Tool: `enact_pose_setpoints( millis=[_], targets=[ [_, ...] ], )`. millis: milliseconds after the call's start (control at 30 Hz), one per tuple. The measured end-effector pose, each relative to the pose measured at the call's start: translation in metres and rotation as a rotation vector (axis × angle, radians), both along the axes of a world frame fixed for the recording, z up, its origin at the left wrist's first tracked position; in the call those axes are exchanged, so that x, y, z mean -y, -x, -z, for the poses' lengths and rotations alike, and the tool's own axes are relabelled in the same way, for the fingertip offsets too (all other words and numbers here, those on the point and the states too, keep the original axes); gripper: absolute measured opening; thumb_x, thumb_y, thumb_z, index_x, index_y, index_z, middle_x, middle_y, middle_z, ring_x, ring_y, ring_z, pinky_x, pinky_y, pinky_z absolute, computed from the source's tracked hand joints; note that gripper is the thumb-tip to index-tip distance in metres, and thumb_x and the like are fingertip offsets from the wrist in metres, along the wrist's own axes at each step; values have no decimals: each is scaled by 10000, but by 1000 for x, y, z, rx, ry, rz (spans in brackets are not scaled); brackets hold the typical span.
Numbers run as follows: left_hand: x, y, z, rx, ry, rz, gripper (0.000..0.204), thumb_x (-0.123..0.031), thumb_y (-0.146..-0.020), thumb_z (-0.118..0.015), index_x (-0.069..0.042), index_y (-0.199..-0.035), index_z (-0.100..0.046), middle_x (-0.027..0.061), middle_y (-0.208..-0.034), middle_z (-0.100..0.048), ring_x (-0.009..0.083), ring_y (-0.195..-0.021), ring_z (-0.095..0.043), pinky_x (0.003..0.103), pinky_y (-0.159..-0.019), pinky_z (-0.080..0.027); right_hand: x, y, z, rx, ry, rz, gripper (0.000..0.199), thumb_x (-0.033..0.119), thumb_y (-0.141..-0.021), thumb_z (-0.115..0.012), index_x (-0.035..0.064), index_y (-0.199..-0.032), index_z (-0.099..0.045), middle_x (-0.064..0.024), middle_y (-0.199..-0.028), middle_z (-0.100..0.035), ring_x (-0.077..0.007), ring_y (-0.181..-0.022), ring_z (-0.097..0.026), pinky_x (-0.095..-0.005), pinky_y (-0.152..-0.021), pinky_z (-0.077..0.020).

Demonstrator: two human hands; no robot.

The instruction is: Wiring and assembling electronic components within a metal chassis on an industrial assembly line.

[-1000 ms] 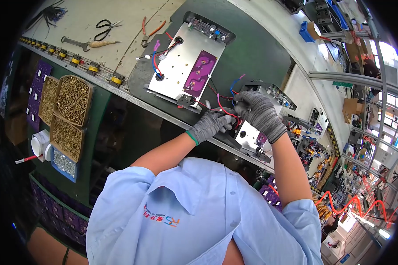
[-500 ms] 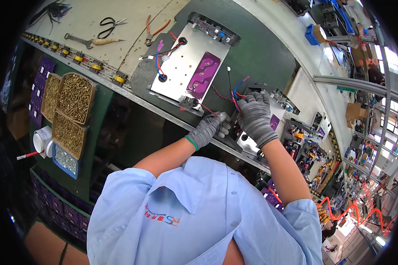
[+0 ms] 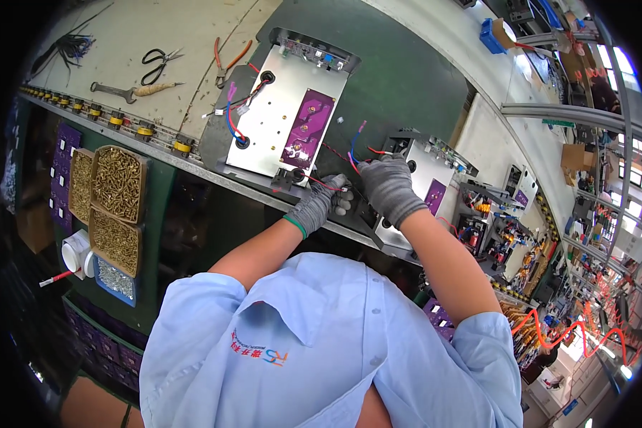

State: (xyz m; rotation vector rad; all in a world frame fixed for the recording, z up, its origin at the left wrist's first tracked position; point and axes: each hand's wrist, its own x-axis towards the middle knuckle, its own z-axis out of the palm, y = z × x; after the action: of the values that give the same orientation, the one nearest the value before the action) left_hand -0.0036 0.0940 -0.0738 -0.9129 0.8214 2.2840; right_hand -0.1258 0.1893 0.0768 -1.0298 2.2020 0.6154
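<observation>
A: Nearest the body, the left hand point(image 3: 319, 207) in its grey glove sat at the bench's near edge, fingers pinched on the red wire point(image 3: 328, 184).

B: And the right hand point(image 3: 386, 189)?

A: Just to the right, fingers curled around the red and blue leads point(image 3: 354, 146); whether they truly clamped them could not be told. A second earlier that hand was further right, over the metal chassis point(image 3: 428, 171). It had moved left toward the other hand, so both met between the two units.

B: Meaning?

A: Judged: the wiring was being gathered at the gap, not yet seated.

B: Beyond?

A: The silver panel point(image 3: 278, 118) with a purple board point(image 3: 305, 128) lay just past on the green mat point(image 3: 399, 85). Far left: pliers point(image 3: 228, 58), scissors point(image 3: 155, 63), a wrench point(image 3: 132, 90). Near left, trays of brass screws point(image 3: 118, 184).
</observation>
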Motion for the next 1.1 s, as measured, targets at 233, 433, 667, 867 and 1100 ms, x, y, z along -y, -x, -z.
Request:
enact_pose_setpoints(
  millis=[233,433,667,867,1100],
  targets=[
    [4,18,-21,-30,62,70,324,-390,-1001,-629,-119,-1176,-662,16,-939,-687,122,-675,-654,264,-554,-550,-39,-11,-28,-332,812,14,99,174,-840,-717,172,-938,-727,-35,-864,-729,-239,-922,-669,-413,-913,-474],
    [-10,51,-35,-141,106,97,309,-395,-1001,-638,-144,-1178,-667,-9,-967,-682,91,-739,-635,241,-592,-532,-65,-4,-17,-210,922,451,114,165,-879,-708,117,-981,-689,-102,-862,-711,-295,-784,-688,-416,-733,-533],
    [-7,61,-42,-306,121,86,204,-284,-1032,-614,-115,-1130,-672,-6,-977,-673,87,-799,-632,247,-678,-539,-76,-3,14,-152,1066,662,169,175,-868,-752,94,-990,-668,-107,-831,-698,-287,-769,-698,-398,-727,-556],
    [-7,45,-47,-368,87,102,223,-268,-1036,-604,-78,-1144,-648,19,-1014,-673,108,-847,-657,250,-666,-549,-72,0,15,-178,978,678,160,211,-865,-745,107,-958,-668,-111,-832,-701,-311,-789,-701,-434,-733,-552],
    [-4,26,-37,-303,134,162,261,-300,-1028,-583,-51,-1093,-627,71,-986,-670,135,-807,-656,264,-663,-565,-71,0,13,-186,993,655,176,206,-852,-746,109,-971,-660,-118,-892,-710,-331,-817,-703,-447,-735,-548]
  ],
)
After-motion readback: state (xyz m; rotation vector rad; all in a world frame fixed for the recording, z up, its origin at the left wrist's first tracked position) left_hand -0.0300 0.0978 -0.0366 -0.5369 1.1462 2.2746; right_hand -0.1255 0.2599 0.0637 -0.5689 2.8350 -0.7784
